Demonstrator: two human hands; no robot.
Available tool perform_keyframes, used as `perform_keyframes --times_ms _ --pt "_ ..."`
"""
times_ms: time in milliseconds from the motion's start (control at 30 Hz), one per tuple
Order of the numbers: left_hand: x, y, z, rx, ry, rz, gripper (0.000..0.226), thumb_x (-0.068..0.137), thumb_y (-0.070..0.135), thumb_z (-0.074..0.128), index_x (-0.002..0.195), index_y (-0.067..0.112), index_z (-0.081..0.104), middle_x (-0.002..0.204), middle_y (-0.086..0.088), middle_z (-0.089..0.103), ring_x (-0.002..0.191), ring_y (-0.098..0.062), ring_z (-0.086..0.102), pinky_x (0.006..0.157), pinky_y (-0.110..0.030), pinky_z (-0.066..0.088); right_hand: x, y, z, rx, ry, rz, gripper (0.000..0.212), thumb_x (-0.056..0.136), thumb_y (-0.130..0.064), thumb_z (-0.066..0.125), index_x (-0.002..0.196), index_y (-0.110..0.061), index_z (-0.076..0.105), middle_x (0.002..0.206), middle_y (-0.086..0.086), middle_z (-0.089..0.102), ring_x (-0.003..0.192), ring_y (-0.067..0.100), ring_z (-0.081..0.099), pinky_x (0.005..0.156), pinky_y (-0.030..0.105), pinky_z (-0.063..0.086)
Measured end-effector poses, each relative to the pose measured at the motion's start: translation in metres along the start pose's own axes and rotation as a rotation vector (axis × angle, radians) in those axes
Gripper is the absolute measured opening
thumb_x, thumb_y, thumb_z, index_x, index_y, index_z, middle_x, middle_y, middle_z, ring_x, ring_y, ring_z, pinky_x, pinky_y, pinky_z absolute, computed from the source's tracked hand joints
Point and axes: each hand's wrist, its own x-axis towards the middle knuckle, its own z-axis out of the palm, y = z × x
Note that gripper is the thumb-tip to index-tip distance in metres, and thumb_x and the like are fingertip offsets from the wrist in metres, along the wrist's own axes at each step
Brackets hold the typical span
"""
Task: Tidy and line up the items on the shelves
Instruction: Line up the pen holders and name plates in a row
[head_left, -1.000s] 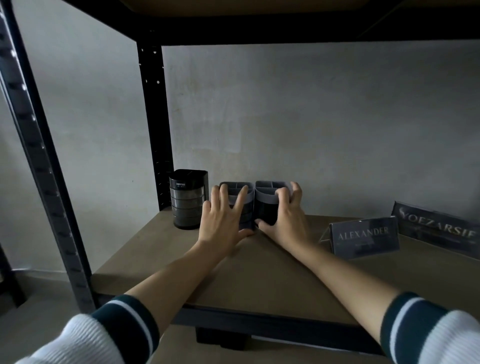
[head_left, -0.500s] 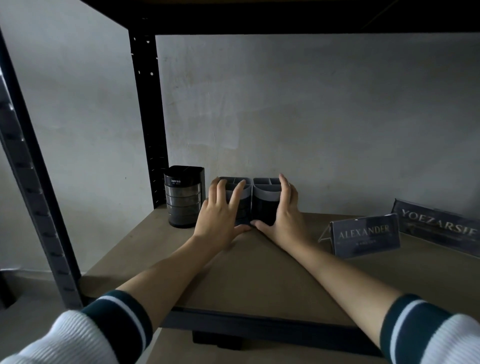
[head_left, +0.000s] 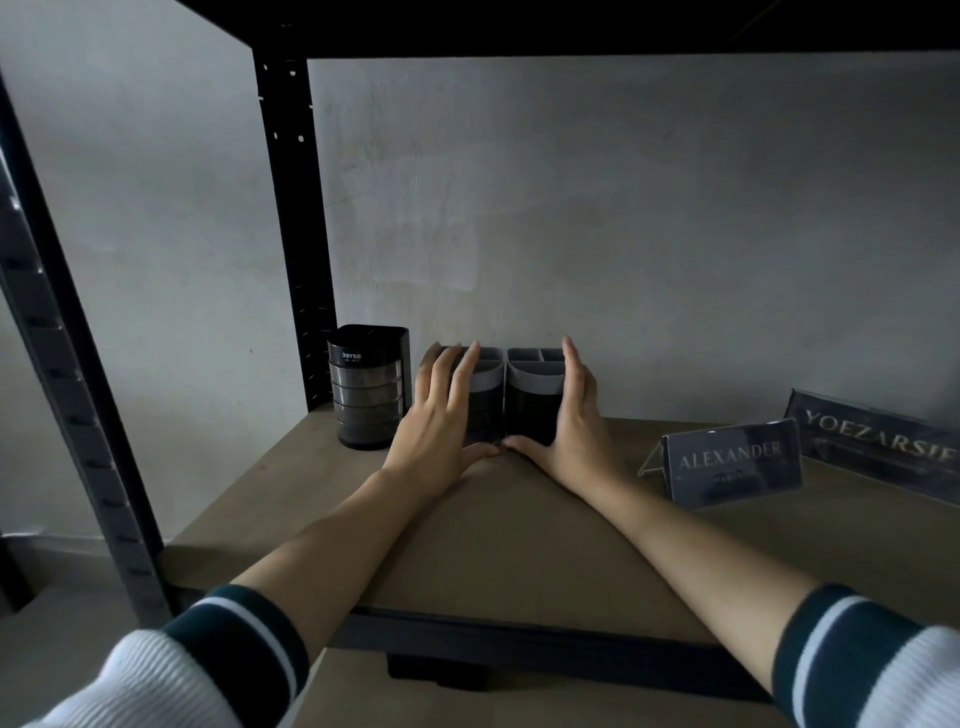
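Note:
Two grey-rimmed dark pen holders stand side by side, touching, at the back of the brown shelf board (head_left: 519, 545). My left hand (head_left: 441, 421) lies flat with spread fingers against the front of the left pen holder (head_left: 485, 395). My right hand (head_left: 569, 415) presses its palm on the right side of the right pen holder (head_left: 532, 400), fingers straight up. Neither hand wraps round a holder; my thumbs nearly meet at their base. A black round organiser (head_left: 369, 384) stands just left of the pair.
Two dark name plates stand at the right: "ALEXANDER" (head_left: 732, 462) nearer, "YOEZARSIE" (head_left: 878, 447) behind it. A black upright post (head_left: 296, 234) rises at the back left, a grey one (head_left: 67, 364) at the front left. The upper shelf beam (head_left: 571, 26) hangs overhead.
The fingers of my right hand have straightened from a curl over the right holder's rim to a flat palm on its side. The holders sit slightly closer to the organiser.

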Motion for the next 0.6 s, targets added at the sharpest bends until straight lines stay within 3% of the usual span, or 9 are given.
perform_keyframes --times_ms 100,167,300,433,600 --pt "0.0 0.0 0.0 -0.023 -0.003 0.023 0.115 0.07 0.043 0.079 0.15 0.007 0.005 0.157 -0.017 0.003 0.145 -0.034 -0.007 0.114 -0.039 0.005 -0.001 0.0 0.0 0.051 0.002 0.022 0.13 0.063 -0.032 0.087 0.15 -0.02 -0.008 0.151 0.014 0.021 0.135 0.023 0.035 0.098 0.02 0.03" --pt "-0.001 -0.001 -0.001 -0.043 -0.005 0.016 0.116 0.07 0.039 0.08 0.15 0.006 0.003 0.157 -0.018 -0.004 0.145 -0.034 -0.009 0.111 -0.036 -0.001 -0.001 0.002 -0.001 0.111 0.03 0.075 0.134 0.061 -0.031 0.088 0.149 -0.021 -0.012 0.153 0.013 0.02 0.138 0.022 0.03 0.101 0.021 0.026" --pt "-0.004 -0.004 0.001 -0.126 -0.02 -0.006 0.118 0.072 0.031 0.08 0.15 0.009 -0.006 0.156 -0.017 -0.013 0.145 -0.034 -0.008 0.114 -0.036 0.003 0.0 0.009 -0.002 0.178 -0.007 0.169 0.144 0.057 -0.034 0.09 0.146 -0.028 -0.022 0.156 0.007 0.018 0.143 0.021 0.023 0.108 0.028 0.024" --pt "-0.007 -0.003 0.002 -0.269 -0.026 -0.073 0.12 0.074 0.024 0.08 0.148 0.01 -0.013 0.154 -0.016 -0.021 0.145 -0.033 -0.009 0.115 -0.037 0.009 -0.001 0.011 -0.002 0.166 -0.121 0.166 0.143 0.061 -0.03 0.089 0.144 -0.026 -0.027 0.159 -0.002 0.011 0.144 0.017 0.018 0.108 0.023 0.02" --pt "-0.009 -0.002 0.002 -0.4 -0.057 -0.128 0.114 0.078 0.021 0.075 0.149 0.018 -0.014 0.155 -0.016 -0.017 0.145 -0.031 0.004 0.105 -0.027 0.012 0.001 0.014 0.002 0.147 -0.127 0.171 0.141 0.062 -0.032 0.089 0.135 -0.038 -0.032 0.158 -0.004 0.013 0.143 0.016 0.022 0.109 0.023 0.024"
